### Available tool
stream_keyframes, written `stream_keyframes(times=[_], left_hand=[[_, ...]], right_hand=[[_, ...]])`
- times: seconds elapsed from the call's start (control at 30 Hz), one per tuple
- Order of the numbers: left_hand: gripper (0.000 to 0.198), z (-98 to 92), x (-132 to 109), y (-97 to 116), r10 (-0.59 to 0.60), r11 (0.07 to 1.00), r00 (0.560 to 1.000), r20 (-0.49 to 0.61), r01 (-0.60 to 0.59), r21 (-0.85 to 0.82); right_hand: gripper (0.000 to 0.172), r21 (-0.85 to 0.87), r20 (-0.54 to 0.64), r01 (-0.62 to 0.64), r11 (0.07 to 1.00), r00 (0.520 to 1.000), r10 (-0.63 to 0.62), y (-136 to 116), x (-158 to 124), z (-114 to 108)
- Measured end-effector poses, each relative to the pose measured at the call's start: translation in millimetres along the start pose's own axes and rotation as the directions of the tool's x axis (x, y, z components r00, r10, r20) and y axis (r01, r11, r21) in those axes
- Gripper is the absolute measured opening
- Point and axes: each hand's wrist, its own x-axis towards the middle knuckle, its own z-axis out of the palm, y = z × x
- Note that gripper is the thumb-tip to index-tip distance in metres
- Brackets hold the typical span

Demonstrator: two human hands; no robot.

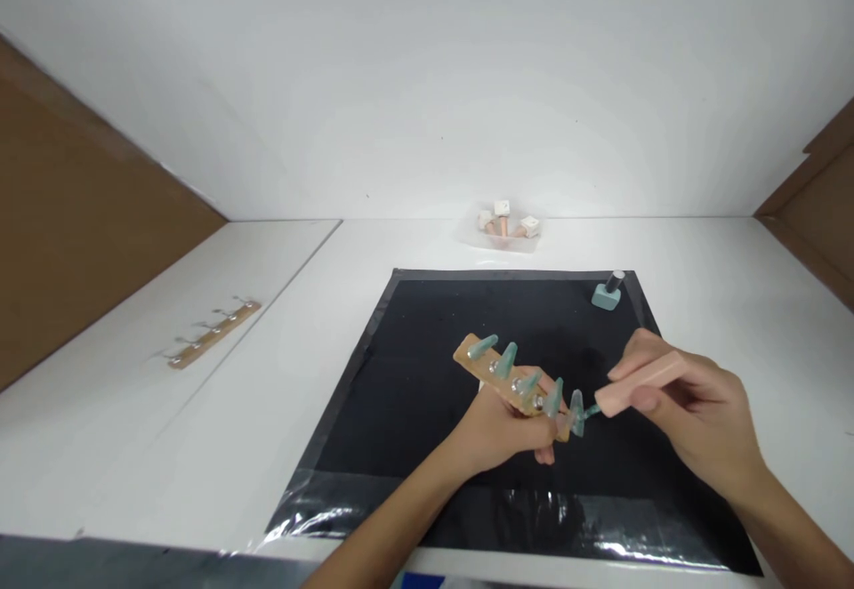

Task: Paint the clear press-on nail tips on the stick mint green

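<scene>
My left hand (500,429) is closed around a wooden nail display stand (481,365), which slants down to the right above the black mat. Several false nails stick up from it, coated in teal green. At the right end, one false nail (577,402) is clear toward its tip and green lower down. My right hand (700,411) pinches a nail polish brush by its pink block-shaped handle (640,383). The brush tip (591,411), green with polish, touches or nearly touches that end nail. A teal nail polish bottle (606,295) with a dark cap lies at the mat's far right.
A second wooden stand (214,335) with several nails lies on the white table at left. Behind the black mat (414,331), a clear tray (467,233) holds three pink-handled pieces with white cubes. Brown panels (80,215) border the sides; a white wall rises behind.
</scene>
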Motion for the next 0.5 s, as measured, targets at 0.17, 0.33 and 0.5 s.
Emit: stream_keyframes(times=[0.17, 0.33, 0.5], left_hand=[[0.015, -2.1, 4.8, -2.2, 0.050, 0.998, 0.998, -0.030, -0.049, 0.040], [0.019, -4.1, 10.6, -4.9, 0.090, 0.996, 0.992, -0.094, -0.088, 0.019], [0.021, -5.4, 12.8, -4.9, 0.131, 0.991, 0.982, -0.135, -0.133, -0.004]], right_hand=[[0.016, -0.008, -0.038, -0.169, 0.986, 0.985, 0.169, 8.5, -1.1, 0.9], [0.019, 0.286, -0.070, -0.259, 0.923, 0.955, 0.289, 16.7, -0.9, -0.3], [0.023, 0.345, 0.081, -0.369, 0.863, 0.928, 0.364, 18.3, 2.0, 2.7]])
